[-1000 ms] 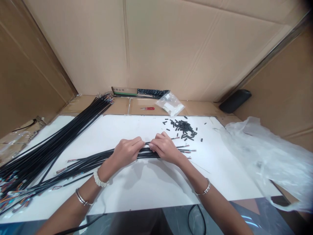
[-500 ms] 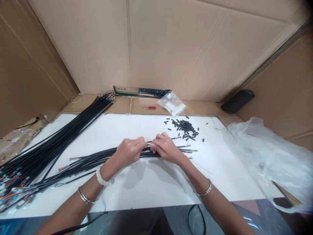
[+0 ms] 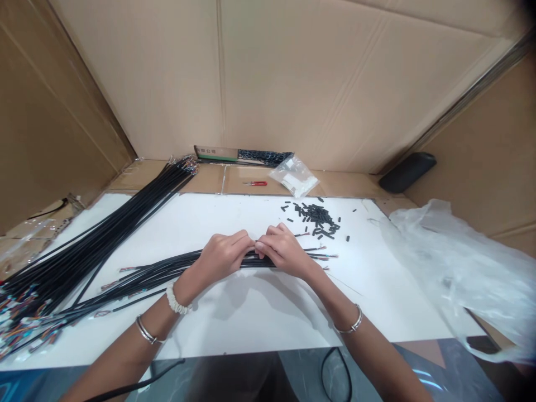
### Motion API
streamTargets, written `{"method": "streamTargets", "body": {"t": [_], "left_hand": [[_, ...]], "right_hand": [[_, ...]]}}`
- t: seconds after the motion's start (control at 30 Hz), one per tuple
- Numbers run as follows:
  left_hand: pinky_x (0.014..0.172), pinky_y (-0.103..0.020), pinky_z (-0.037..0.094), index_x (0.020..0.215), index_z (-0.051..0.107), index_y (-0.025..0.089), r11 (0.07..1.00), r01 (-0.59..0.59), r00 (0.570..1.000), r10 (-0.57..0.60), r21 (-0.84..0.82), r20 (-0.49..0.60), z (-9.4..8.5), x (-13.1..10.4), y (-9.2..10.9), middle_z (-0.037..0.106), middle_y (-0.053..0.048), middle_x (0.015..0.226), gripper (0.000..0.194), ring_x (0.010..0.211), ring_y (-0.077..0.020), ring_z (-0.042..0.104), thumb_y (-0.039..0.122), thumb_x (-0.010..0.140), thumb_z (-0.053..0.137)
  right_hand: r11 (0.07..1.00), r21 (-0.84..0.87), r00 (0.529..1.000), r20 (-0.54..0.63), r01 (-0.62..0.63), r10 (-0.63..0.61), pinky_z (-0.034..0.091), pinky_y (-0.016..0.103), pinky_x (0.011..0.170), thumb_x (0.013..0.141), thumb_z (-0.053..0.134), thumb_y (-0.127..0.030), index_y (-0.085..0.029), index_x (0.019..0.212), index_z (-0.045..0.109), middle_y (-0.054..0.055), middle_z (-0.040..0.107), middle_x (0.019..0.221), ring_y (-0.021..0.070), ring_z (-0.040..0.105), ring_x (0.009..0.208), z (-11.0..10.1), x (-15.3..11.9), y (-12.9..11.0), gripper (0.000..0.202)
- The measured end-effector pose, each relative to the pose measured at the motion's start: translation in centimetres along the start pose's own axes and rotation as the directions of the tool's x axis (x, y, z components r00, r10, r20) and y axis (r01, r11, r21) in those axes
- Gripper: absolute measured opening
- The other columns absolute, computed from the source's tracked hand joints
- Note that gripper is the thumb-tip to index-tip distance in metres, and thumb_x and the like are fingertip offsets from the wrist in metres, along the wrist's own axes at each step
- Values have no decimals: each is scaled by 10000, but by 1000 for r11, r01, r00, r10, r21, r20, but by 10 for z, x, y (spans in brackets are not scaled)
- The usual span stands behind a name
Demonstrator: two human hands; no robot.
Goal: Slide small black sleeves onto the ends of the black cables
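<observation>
Several black cables [image 3: 167, 267] with bare coloured wire ends lie across the white table top, passing beneath both hands. My left hand [image 3: 224, 252] is closed, its thumb and index finger pinched over the cables. Fingertips almost touching it, my right hand [image 3: 280, 248] is closed in a pinch as well. What sits between the fingertips is too small and covered to make out. Beyond my right hand is a loose pile of short black tubes [image 3: 317, 215]. At the left lies a thick bundle of black cables [image 3: 113, 234] with coloured wires and connectors at its near end.
Along the back edge are a red-handled tool [image 3: 258, 183], a clear bag [image 3: 295, 177] with white pieces, and a cardboard box [image 3: 218, 153] beside dark cables. A black cylindrical object [image 3: 407, 172] stands back right. Crumpled clear plastic [image 3: 473, 273] covers the right side. Cardboard walls enclose the table.
My two hands have drawn slightly closer, so the fingertips now almost meet. The cables and the tube pile look the same.
</observation>
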State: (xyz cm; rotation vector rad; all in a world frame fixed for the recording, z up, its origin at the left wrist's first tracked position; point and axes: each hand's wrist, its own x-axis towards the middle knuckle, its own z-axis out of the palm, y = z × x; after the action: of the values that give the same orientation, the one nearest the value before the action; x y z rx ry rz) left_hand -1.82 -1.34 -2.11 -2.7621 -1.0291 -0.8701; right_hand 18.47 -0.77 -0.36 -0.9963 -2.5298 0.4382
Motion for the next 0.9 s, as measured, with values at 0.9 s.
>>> {"method": "streamTargets", "body": {"t": [0.9], "left_hand": [[546, -199, 458, 948, 636, 330, 732, 680, 625, -549, -43, 555, -141, -113, -58, 640, 67, 691, 320, 568, -141, 551, 499, 879, 373]], "right_hand": [[763, 566, 925, -3, -313, 381, 395, 269, 660, 905, 447, -412, -179, 651, 552, 4, 555, 627, 135, 510, 615, -87, -44, 66, 360]]}}
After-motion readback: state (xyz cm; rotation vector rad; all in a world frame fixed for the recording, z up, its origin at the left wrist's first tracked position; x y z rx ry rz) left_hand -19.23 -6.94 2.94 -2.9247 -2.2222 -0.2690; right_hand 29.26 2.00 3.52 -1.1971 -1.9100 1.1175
